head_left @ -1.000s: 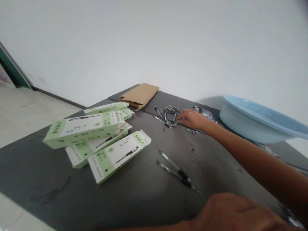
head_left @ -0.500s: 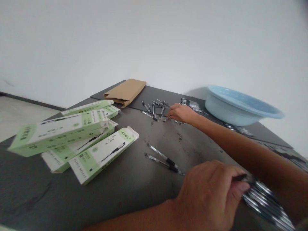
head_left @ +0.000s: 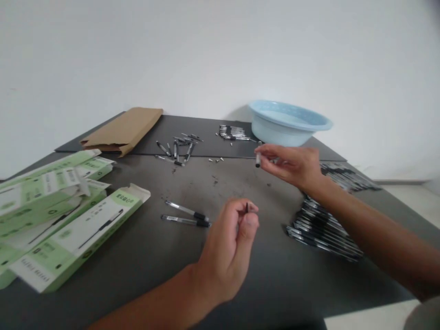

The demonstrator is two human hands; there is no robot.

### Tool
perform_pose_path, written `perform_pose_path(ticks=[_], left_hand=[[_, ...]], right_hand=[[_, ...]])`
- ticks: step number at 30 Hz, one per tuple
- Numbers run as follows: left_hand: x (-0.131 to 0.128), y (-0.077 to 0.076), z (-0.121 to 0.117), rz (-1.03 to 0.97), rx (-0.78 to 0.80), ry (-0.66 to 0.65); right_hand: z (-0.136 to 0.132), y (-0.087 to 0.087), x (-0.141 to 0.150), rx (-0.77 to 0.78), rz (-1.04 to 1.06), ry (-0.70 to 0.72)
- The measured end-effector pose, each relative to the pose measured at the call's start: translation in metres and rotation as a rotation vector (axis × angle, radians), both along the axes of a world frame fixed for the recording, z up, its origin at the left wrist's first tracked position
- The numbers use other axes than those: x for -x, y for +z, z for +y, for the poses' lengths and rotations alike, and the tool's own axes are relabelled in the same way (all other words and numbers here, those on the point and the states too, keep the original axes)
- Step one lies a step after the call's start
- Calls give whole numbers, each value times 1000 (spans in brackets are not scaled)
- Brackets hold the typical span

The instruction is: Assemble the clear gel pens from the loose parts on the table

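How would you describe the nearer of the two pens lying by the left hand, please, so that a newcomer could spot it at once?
Start at the green-and-white boxes on the left of the table. Between them and the left hand lie two black-gripped pens. The pen you want is lower in the picture, nearer the viewer.

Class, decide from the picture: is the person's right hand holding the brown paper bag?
No, the right hand pinches a slim pen-like piece, while the brown paper bag lies apart on the table.
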State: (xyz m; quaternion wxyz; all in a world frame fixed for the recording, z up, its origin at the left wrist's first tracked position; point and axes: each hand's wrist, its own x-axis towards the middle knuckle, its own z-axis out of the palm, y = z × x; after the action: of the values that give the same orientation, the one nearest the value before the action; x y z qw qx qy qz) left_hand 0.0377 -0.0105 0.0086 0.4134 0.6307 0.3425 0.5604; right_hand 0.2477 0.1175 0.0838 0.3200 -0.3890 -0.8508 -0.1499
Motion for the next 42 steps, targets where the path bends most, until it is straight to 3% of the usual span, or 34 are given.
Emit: perform_pose_path(ticks=[3, 6, 9, 12, 17, 24, 33, 38, 42], left_hand=[[-4, 3, 5, -126, 127, 6], [-7, 11, 14, -274, 256, -13], [-8, 16, 22, -359, 384, -47], [-6, 18, 25, -366, 411, -70], [-2, 18, 23, -328, 286, -120], [-3, 15, 19, -357, 405, -291], [-4, 26, 18, -226, 499, -298], [-4, 25, 18, -225, 512, -294], [-4, 28, 17, -217, 519, -267]], right_hand=[[-40, -5, -20, 8, 50, 53], [-68, -13, -24, 71, 3, 288], [-82, -19, -21, 134, -30, 536], [-85, -22, -17, 145, -62, 623], [-83, -24, -19, 46, -88, 496], [-84, -25, -22, 7, -64, 411], [-80, -25, -20, 285, 283, 496], [-84, -31, -17, 447, 487, 393], [-85, -36, -14, 691, 750, 378]])
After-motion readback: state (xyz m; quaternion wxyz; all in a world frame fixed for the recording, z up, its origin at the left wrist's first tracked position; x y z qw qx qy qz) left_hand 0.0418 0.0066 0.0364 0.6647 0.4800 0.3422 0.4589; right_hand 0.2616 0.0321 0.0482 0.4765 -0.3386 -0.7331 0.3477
